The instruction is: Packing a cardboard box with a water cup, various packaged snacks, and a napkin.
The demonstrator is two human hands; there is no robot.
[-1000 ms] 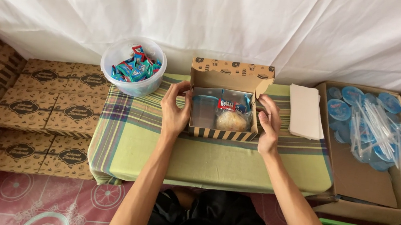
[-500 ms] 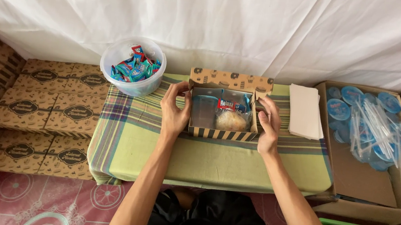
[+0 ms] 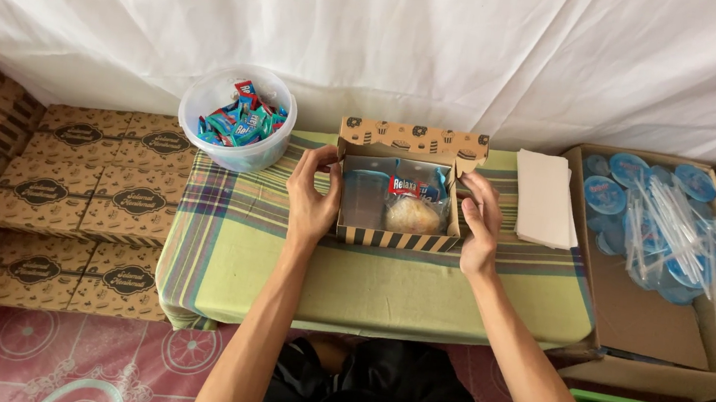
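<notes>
Both hands, left hand (image 3: 311, 203) and right hand (image 3: 479, 226), grip the side walls of the snack box (image 3: 400, 199) at desk (image 3: 384, 289) centre. Uneven pressure risks buckling the walls and spilling the bun (image 3: 411, 216).

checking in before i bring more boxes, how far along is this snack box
Done: the open snack box already holds a sealed water cup, a candy and a wrapped bun. In hand: the left hand and right hand grip its two sides, with the lid up. Left: the lid is not yet shut, and the box is not yet with the closed boxes stacked on the left.
</notes>
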